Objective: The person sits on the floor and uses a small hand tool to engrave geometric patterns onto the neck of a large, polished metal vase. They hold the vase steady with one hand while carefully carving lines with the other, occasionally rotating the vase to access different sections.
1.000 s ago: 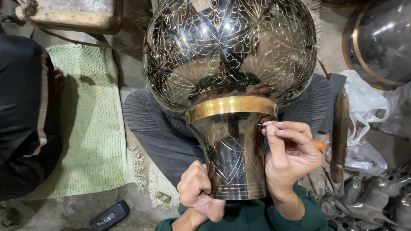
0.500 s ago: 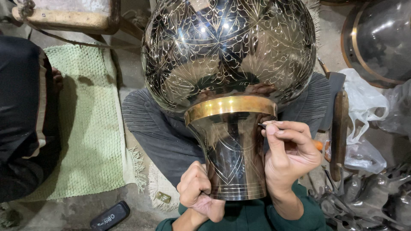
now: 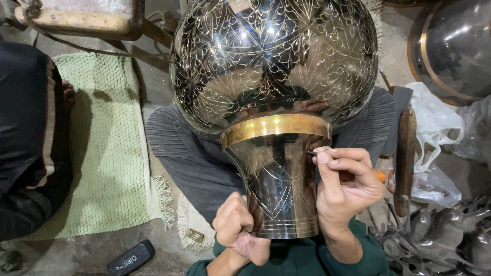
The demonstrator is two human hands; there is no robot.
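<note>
1. A large engraved metal vase (image 3: 273,66) lies across the person's lap with its round, dark, mirror-bright body away from the camera and its flared neck toward the chest; fine floral lines cover the body, and a brass-coloured band (image 3: 276,128) rings the joint between body and neck.
2. The left hand (image 3: 236,225) is curled into a closed grip against the lower left side of the neck, close to its rim, touching the metal.
3. The right hand (image 3: 345,186) presses against the right side of the neck just under the band; its thumb and fingers are pinched together on a thin engraving tool (image 3: 313,153), whose dark tip meets the metal.
4. An orange handle end (image 3: 379,176) shows behind the right hand.
5. Left of the lap a pale green woven mat (image 3: 102,153) lies on the floor, and another person's dark sleeve (image 3: 28,153) rests over its left edge.
6. A small flat black case (image 3: 130,258) with pale lettering lies on the floor below the mat.
7. To the right sit a crumpled white plastic bag (image 3: 434,122), a wooden-handled tool (image 3: 406,153) standing upright, and another dark round vessel with a brass rim (image 3: 452,48) in the upper corner.
</note>
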